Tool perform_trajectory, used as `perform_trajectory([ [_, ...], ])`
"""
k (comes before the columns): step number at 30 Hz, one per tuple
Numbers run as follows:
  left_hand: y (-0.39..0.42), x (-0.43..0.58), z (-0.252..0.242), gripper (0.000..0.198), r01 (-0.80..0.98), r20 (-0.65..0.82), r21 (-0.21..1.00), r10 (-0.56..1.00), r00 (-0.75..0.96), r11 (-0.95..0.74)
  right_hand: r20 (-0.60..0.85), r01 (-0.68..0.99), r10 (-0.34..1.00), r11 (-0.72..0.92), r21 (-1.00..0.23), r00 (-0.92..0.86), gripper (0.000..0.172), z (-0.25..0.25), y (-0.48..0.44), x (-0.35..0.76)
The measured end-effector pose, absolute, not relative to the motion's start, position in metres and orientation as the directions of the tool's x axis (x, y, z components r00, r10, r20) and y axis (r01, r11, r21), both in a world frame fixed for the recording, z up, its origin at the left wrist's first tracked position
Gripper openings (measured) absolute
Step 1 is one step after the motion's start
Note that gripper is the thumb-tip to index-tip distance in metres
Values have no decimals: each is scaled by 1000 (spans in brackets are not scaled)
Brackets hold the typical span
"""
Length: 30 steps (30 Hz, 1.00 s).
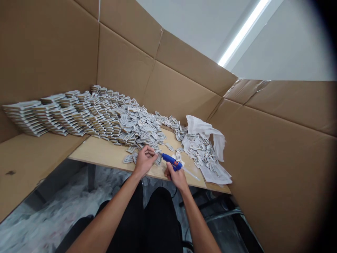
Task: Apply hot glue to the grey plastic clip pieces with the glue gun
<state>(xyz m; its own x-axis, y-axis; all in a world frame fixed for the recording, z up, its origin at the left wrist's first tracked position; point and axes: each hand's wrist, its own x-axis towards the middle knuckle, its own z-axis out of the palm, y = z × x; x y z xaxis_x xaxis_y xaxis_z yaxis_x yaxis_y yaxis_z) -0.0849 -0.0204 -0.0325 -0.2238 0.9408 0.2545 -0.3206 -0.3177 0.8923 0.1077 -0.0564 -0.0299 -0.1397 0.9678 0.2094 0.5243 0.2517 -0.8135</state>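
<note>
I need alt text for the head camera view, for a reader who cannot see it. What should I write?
A right hand grips a blue hot glue gun beside a left hand pinching a small grey piece over a wooden board. Rows of stacked pieces and a crumpled white sheet lie before cardboard walls.

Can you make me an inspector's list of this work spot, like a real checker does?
surface: wooden board
job's things: stacked pieces, loose pieces, blue glue gun
clutter: crumpled white sheet, partly under loose pieces
grippers: left hand pinches a small piece; right hand grips the blue glue gun
cables: thin dark cord below the board
surroundings: cardboard walls, ceiling light, floor plastic
</note>
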Motion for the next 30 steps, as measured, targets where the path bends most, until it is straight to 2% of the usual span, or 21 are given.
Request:
perform_trajectory([
  [3,-21,-85,-32,33,-322,255,891,939,-229,-320,218,379,971,238,-894,-96,67,-31,-55,105],
  [6,-23,-86,-30,35,-358,223,888,951,-212,-288,209,8,978,209,-978,7,63,-26,-49,105],
  [8,-26,-86,-27,37,-384,195,888,963,-187,-255,182,-207,982,187,-960,41,59,-22,-45,107],
  [11,-28,-86,-24,39,-410,164,887,976,-145,-210,133,-354,991,130,-926,15,57,-17,-41,111],
  [16,-21,-94,-12,43,-484,58,864,982,-178,-139,99,-443,995,103,-890,32,55,-19,-36,112],
  [20,4,-116,27,41,-565,-90,820,955,-281,-89,97,-451,995,96,-887,21,54,-21,-35,113],
  [25,36,-135,83,36,-569,-8,775,894,-448,-277,86,-410,995,101,-907,55,57,-19,-35,110],
  [27,34,-128,83,37,-476,31,828,872,-488,-295,102,-377,985,149,-914,142,57,-17,-35,108],
  [30,16,-106,61,39,-124,214,942,842,-495,-312,120,-328,955,209,-921,271,54,-16,-35,106],
])
